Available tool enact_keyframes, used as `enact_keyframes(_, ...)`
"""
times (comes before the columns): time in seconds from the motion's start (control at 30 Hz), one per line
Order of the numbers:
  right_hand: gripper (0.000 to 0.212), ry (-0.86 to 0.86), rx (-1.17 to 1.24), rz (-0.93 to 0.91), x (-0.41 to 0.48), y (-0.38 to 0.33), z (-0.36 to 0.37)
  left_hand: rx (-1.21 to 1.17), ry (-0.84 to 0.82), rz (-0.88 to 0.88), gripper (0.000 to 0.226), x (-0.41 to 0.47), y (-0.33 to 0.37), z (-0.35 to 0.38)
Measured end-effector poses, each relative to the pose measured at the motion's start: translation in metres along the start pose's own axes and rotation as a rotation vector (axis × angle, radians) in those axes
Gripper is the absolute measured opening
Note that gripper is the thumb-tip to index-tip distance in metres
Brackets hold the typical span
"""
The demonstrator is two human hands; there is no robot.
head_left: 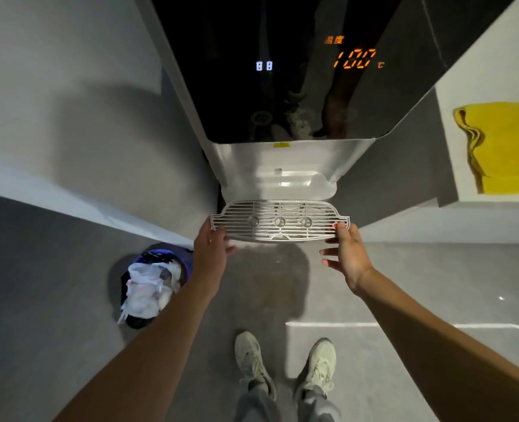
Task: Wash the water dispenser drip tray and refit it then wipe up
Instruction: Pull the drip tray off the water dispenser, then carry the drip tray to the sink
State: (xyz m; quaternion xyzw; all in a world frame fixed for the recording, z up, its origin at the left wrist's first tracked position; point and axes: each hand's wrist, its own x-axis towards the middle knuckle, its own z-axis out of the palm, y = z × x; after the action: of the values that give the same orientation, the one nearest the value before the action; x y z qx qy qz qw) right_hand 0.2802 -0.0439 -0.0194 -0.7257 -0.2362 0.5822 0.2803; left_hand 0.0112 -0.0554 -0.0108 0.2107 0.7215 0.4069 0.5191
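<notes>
The tall water dispenser with its glossy black front panel [282,71] and silver dispensing recess stands between a grey wall and a white counter, its orange display reading 100. At the mouth of that recess sits the grey slotted plastic drip tray [279,222], level, its front edge jutting toward the person. A folded yellow cloth [505,147] lies on the white counter [496,56], well apart from the tray; a dark bin with white bags [151,287] stands on the floor to the left.

Risk, as I judge it: the grip is uneven, so the tray could tilt and spill any water it holds, or catch in the recess.

The left hand [211,254] grasps the tray's left end, fingers curled beneath. The right hand [343,254] touches the right corner with fingertips only, other fingers spread loose.
</notes>
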Motion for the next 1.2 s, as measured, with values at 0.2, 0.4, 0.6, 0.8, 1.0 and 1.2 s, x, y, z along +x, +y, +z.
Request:
enact_keyframes(0.2,0.027,-0.007,0.024,-0.025,-0.114,0.015,-0.032,-0.002,-0.066,0.021,0.022,-0.095,0.024,-0.034)
enact_keyframes(0.4,0.028,0.030,0.171,-0.022,-0.232,0.014,-0.074,0.023,-0.103,0.071,0.032,-0.191,0.055,-0.053)
enact_keyframes(0.6,0.025,0.104,0.343,-0.033,-0.310,0.027,-0.120,0.044,-0.187,0.110,0.030,-0.263,0.071,-0.051)
enact_keyframes(0.8,0.022,0.231,0.461,-0.098,-0.358,0.040,-0.182,0.112,-0.279,0.171,0.023,-0.323,0.082,-0.017)
enact_keyframes(1.0,0.022,0.320,0.529,-0.154,-0.391,0.065,-0.272,0.156,-0.384,0.215,0.023,-0.379,0.073,0.052)
enact_keyframes(1.2,0.019,0.428,0.587,-0.156,-0.416,0.095,-0.365,0.155,-0.492,0.225,0.021,-0.437,0.055,0.140)
